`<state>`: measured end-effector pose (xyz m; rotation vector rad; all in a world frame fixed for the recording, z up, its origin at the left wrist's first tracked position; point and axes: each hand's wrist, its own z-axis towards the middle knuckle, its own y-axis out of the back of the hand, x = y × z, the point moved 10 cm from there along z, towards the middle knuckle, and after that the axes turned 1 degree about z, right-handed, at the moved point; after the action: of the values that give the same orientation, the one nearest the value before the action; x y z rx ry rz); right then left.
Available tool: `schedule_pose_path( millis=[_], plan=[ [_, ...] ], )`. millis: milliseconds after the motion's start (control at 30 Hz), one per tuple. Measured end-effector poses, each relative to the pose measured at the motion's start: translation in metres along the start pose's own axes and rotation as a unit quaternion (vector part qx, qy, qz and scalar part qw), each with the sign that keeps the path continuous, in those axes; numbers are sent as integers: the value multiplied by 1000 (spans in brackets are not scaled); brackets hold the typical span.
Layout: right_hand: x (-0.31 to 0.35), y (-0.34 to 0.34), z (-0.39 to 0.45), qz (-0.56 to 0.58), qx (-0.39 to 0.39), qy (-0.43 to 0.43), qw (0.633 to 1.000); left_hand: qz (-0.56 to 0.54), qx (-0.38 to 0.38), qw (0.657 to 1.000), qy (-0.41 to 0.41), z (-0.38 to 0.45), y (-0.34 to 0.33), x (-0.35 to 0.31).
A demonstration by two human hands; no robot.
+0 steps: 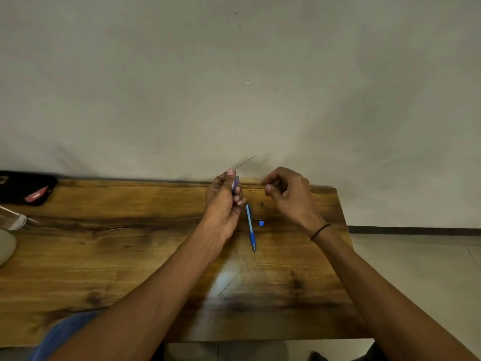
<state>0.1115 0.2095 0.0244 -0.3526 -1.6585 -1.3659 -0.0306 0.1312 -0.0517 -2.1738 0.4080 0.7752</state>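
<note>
My left hand [224, 198] is raised above the far part of the wooden table [130, 256] and grips a small purple lead case [235, 183]. A thin dark pencil lead [244, 163] sticks out of the case, slanting up to the right. My right hand [287, 192] hovers just to the right of it with curled fingers and thumb tip near the index finger; nothing shows between them. A blue mechanical pencil [251, 227] lies on the table below my hands, tip towards me. A small blue cap [261, 223] lies right of the pencil.
A black pouch with a red item [28, 190] lies at the table's far left corner. A clear glass object [13, 218] and a pale rounded object [5, 246] sit at the left edge. A wall stands right behind the table; the floor lies to the right.
</note>
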Motion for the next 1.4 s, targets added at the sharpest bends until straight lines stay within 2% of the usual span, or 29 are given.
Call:
schedule_pose_path(
  millis=[133,267,467,667,767,833,1000,1100,1200,1300,1400],
  plan=[
    [-12,-31,-7,-165,151,16,975,-3,3,1000,5,0,0,3],
    [-19,-51,-21,-298,209,33,931,-2,3,1000,5,0,-1,3],
    [-25,-65,-27,-363,228,61,901,3,6,1000,10,-2,-2,4],
    [-19,-76,-26,-393,191,103,894,5,9,1000,13,-1,-1,6],
    [-20,-76,-26,-358,200,94,907,6,11,1000,13,0,1,7],
    [-14,-69,-22,-291,193,84,933,8,13,1000,10,1,0,7],
    [16,-31,-2,-69,91,99,989,18,8,1000,1,1,-1,3],
    [30,-11,2,55,37,108,992,22,2,1000,-5,2,0,0],
    [44,3,3,152,12,126,980,31,-4,1000,-3,3,1,1],
    [60,10,2,173,16,151,973,37,-3,999,0,5,2,3],
    [75,3,-4,144,44,181,972,43,1,999,-3,6,3,5]
  ],
)
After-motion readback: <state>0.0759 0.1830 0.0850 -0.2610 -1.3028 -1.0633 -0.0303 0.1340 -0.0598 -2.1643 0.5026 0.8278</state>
